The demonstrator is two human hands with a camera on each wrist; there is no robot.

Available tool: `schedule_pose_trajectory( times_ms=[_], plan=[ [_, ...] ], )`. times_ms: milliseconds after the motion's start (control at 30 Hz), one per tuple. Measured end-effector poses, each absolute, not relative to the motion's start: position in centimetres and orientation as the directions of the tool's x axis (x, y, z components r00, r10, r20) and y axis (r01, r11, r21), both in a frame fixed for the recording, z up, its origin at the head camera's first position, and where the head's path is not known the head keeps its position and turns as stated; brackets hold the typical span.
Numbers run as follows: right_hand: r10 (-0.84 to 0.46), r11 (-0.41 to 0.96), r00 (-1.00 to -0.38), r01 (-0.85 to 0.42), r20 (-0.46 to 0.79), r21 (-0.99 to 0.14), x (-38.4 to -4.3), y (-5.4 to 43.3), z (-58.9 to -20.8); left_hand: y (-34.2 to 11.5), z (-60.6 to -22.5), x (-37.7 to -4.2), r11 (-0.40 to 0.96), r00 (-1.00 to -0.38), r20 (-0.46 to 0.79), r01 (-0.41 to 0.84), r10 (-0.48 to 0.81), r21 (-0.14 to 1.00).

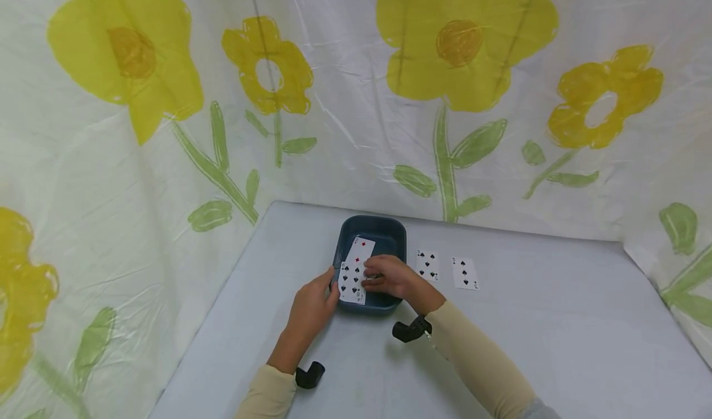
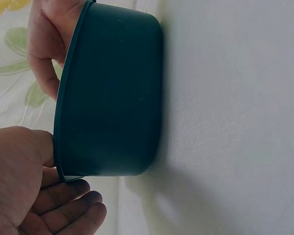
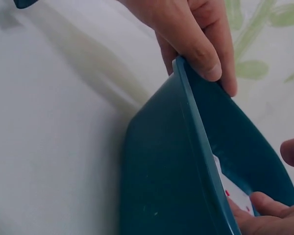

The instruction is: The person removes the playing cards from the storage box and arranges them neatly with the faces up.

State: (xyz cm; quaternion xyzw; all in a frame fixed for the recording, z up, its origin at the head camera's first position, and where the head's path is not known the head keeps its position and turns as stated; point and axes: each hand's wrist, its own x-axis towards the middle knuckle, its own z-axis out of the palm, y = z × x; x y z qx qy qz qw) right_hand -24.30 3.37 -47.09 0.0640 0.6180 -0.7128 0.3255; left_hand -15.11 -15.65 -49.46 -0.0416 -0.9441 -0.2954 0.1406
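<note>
nearest are the left sleeve and the right sleeve, both pale tan, with a small black camera at each wrist, one by the left and one by the right. they reach over a white table. the left hand pinches the side rim of a dark blue-green tub, thumb and forefinger on the rim, its other fingers loosely bent below. the right hand reaches over the tub's right side, fingers apart, tips at the edge of a spade card (whether they touch it or hover just above, i cannot tell). that card is inside the tub at the left, overlapping the near end of a diamond card. to the right of the tub two more cards lie face up on the table, side by side and apart: the right card and the left card, both spades. behind everything hangs a white curtain with yellow flowers.
</note>
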Motion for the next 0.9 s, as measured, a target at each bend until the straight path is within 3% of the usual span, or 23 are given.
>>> schedule_pose_trajectory(
  times_ms=[400, 900],
  plan=[
    [-0.356, -0.068, -0.784, 0.564, -0.508, -0.823, -24.52, 3.20, -47.29, -15.71, -49.56, -15.20, 0.829, -0.953, 0.304, 0.173, 0.004, 0.532],
    [-0.399, 0.028, -0.800, 0.478, -0.448, -0.878, -24.38, 2.93, -48.08, -15.75, -49.61, -15.17, 0.824, -0.945, 0.327, 0.196, 0.014, 0.532]
  ],
)
